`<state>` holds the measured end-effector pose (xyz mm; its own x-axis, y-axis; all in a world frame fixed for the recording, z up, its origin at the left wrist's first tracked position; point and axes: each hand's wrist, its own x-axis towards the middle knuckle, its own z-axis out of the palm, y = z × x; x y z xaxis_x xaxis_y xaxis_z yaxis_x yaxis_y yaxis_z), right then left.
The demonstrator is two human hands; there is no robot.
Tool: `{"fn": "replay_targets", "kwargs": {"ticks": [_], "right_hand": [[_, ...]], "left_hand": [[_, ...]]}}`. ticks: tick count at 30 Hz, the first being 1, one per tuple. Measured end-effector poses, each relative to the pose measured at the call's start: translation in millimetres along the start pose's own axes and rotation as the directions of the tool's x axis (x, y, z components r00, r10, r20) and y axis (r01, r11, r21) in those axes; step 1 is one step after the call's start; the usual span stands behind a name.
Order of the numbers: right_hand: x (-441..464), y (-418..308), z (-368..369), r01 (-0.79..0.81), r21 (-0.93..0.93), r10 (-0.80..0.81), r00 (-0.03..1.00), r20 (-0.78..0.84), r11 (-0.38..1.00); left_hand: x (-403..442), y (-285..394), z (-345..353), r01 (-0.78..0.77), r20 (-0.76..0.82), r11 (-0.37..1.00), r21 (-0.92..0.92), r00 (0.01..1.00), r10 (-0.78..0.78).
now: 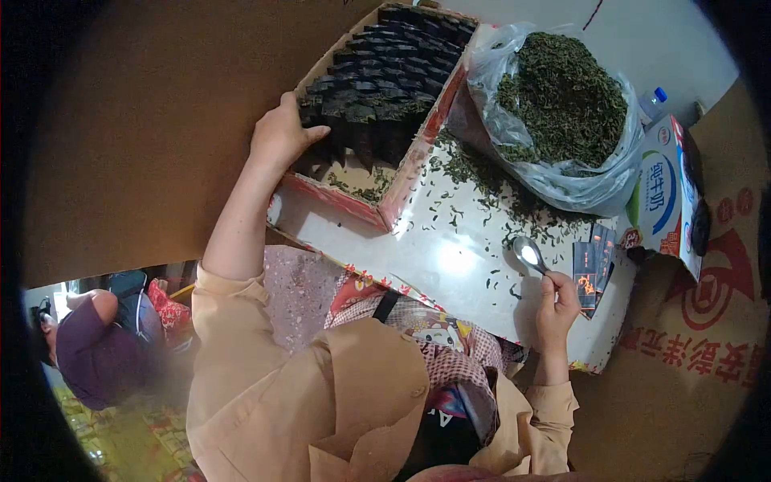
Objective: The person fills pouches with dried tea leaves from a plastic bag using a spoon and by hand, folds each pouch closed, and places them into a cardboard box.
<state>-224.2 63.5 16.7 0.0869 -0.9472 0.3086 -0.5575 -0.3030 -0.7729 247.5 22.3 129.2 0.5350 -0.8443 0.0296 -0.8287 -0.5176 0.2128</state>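
My left hand (pixel 281 132) grips the left wall of a shallow cardboard box (pixel 385 207), its thumb reaching inside by the nearest packets. Rows of small black packets (pixel 385 76) stand upright in the box, with dark green bits at the tops of the nearest ones. In my right hand (pixel 557 309) is the handle of a metal spoon (pixel 528 251), held low over the white tabletop (pixel 418 277); its bowl looks bare. Beyond it sits a clear plastic bag (pixel 554 186) full of loose dried tea leaves (pixel 566 100).
Flat printed black packets (pixel 590 269) lie right of the spoon. A milk carton (pixel 660 189) and a blue-capped bottle (pixel 657 100) stand behind them. Loose leaves litter the tabletop. Large cardboard sheets (pixel 152 145) flank the table. At lower left is another person (pixel 100 353).
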Motion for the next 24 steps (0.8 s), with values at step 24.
{"fn": "replay_targets", "kwargs": {"ticks": [24], "right_hand": [[-4.7, -10.2, 6.1, -0.058, 0.064, 0.057, 0.998, 0.006, 0.996]], "left_hand": [[-9.4, 10.5, -0.2, -0.149, -0.039, 0.989, 0.012, 0.988, 0.149]]}}
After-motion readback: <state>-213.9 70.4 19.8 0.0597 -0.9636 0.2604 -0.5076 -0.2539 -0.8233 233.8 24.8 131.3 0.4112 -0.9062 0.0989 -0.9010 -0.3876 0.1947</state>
